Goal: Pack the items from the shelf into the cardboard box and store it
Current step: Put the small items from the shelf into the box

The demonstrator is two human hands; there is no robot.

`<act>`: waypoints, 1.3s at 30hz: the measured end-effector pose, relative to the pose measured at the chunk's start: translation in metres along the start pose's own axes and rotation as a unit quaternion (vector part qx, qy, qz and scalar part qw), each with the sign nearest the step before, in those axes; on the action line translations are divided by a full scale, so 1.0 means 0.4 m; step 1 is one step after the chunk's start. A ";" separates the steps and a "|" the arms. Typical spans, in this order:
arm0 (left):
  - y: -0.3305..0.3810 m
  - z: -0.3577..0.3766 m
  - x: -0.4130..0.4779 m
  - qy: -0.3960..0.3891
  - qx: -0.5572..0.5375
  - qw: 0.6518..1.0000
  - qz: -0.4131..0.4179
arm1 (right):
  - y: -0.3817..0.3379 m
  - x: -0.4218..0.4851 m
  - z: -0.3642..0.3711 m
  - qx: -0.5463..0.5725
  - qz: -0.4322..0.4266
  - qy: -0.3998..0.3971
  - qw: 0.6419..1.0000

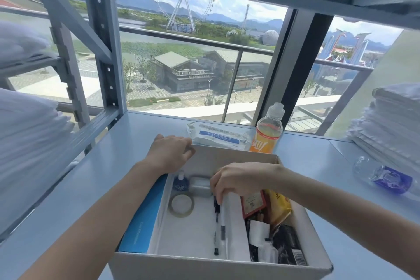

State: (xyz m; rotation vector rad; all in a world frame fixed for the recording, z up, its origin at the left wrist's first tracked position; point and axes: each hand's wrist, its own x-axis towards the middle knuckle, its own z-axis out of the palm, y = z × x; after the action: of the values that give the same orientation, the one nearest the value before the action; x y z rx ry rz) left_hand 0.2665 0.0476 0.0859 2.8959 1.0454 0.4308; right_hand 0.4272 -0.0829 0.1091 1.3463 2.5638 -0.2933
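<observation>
— Where is our cardboard box?
— On the shelf, at the near edge and open-topped, so we can reach straight down into it.
— And our right hand?
— It is inside the box. Its fingers are curled over the far end of a long white pack. We judge we are settling it on edge between the pens and the snack packets to save room.
— The left hand?
— Its fingers hook over the box's far left rim and grip it, probably to keep the box from sliding.
— What else is packed?
— A tape roll, a small blue bottle and a grey case lie low on the left.
— What is outside?
— Just beyond the far rim lies a white packet, with an orange drink bottle upright beside it. Well to the right, a clear bottle lies on its side near folded white cloth. We judge the packing is partway done.
</observation>
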 end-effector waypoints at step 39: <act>0.004 -0.005 0.003 -0.022 0.004 1.000 -0.009 | -0.006 0.012 0.047 -0.160 0.163 -0.038 0.973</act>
State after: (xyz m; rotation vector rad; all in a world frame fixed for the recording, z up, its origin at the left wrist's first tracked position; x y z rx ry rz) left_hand 0.2680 0.0470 0.0883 2.8873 1.0690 0.3607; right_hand 0.4247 -0.0856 0.0900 1.5554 2.1615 0.1210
